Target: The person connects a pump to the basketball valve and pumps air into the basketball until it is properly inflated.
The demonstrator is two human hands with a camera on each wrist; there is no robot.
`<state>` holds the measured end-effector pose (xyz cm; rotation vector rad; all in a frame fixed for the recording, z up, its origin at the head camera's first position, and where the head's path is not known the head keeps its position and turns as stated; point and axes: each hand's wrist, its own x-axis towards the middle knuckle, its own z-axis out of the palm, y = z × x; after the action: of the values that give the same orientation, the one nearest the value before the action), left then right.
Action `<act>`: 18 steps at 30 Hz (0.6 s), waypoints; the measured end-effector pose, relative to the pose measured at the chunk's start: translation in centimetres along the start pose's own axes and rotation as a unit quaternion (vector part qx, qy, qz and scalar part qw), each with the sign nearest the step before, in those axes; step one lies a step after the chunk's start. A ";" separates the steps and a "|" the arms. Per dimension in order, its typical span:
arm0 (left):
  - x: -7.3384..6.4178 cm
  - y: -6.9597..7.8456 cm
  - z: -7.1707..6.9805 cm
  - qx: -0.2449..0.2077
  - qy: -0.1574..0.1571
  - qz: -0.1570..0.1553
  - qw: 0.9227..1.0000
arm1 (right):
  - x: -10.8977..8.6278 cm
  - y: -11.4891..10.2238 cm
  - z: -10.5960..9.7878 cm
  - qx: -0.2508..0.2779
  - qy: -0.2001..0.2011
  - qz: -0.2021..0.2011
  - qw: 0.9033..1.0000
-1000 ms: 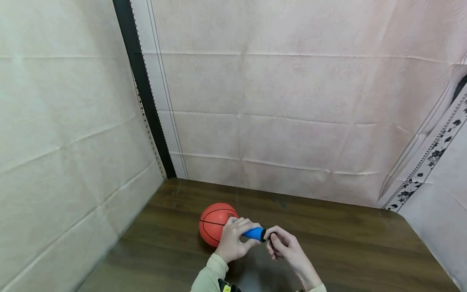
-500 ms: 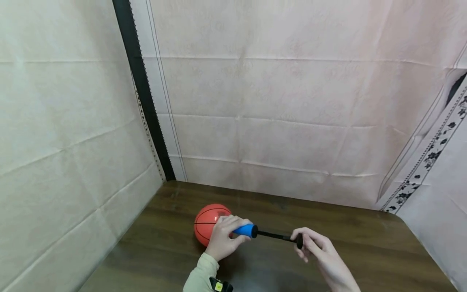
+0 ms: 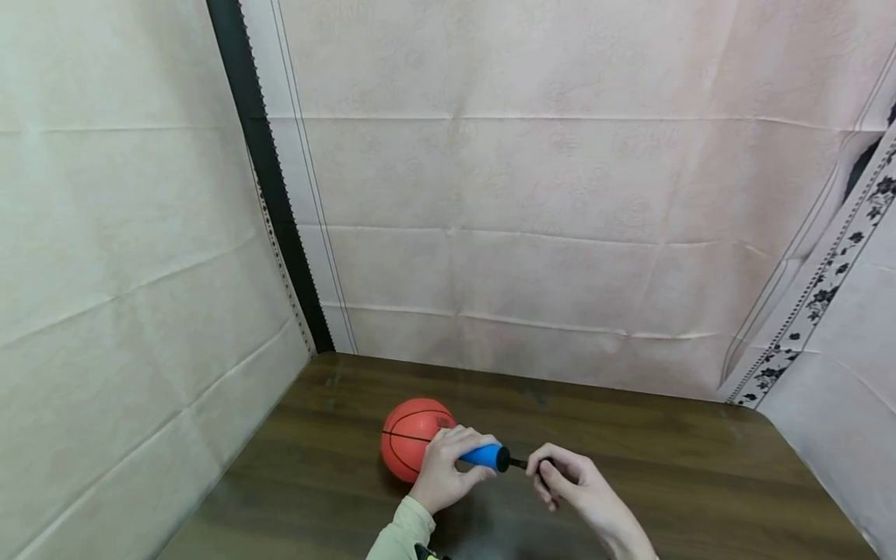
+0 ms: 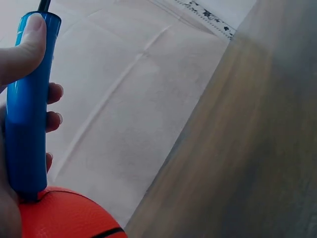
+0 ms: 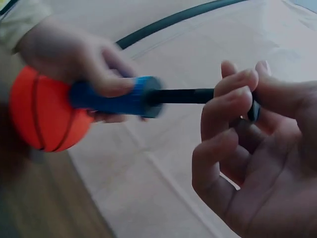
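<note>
A small orange-red basketball (image 3: 411, 439) with black lines sits on the wooden table. My left hand (image 3: 448, 470) grips the blue barrel of a hand pump (image 3: 486, 456), thumb along its side. In the left wrist view the pump's (image 4: 27, 124) far end meets the ball (image 4: 69, 215). To the right, my right hand (image 3: 577, 486) holds the black handle at the end of the pump's rod. In the right wrist view the curled fingers of the right hand (image 5: 252, 144) wrap the black handle, and a stretch of black rod (image 5: 183, 96) shows outside the barrel.
The brown wooden table (image 3: 672, 467) has pale creased cloth walls (image 3: 546, 233) behind it and at both sides. A black strip (image 3: 273, 179) runs down the back left corner. A floral border (image 3: 812, 303) trims the right corner.
My right hand drew the pump handle out to the right, then moved back left, so less rod shows now. The left hand and ball shifted slightly left, then back right.
</note>
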<state>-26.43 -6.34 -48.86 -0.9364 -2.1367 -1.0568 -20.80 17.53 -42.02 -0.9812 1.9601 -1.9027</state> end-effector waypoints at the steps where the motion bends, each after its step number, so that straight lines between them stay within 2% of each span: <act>1: 0.0 0.0 0.2 0.001 -0.004 0.003 1.000 | 0.3 0.4 0.2 0.000 -0.004 -0.003 1.000; 6: 0.0 0.1 0.9 0.007 -0.020 0.015 1.000 | 1.3 1.5 1.0 -0.016 -0.002 -0.020 1.000; 9: 0.1 0.1 1.2 0.006 -0.019 0.020 1.000 | 1.4 1.4 1.2 -0.027 0.008 -0.021 0.999; 13: 0.1 0.3 1.3 -0.003 -0.023 0.018 1.000 | 1.3 1.3 1.1 -0.030 0.001 -0.028 0.999; 16: 0.1 0.4 1.3 -0.005 -0.039 0.020 0.999 | 1.1 1.4 0.7 -0.039 -0.010 -0.019 0.999; 18: 0.1 0.4 1.1 -0.003 -0.054 0.026 0.998 | 0.8 1.3 0.5 -0.058 -0.013 0.006 0.998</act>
<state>-26.39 -5.28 -49.22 -1.0682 -2.1834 -1.0095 -21.47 16.57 -43.10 -1.0177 2.0761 -1.7778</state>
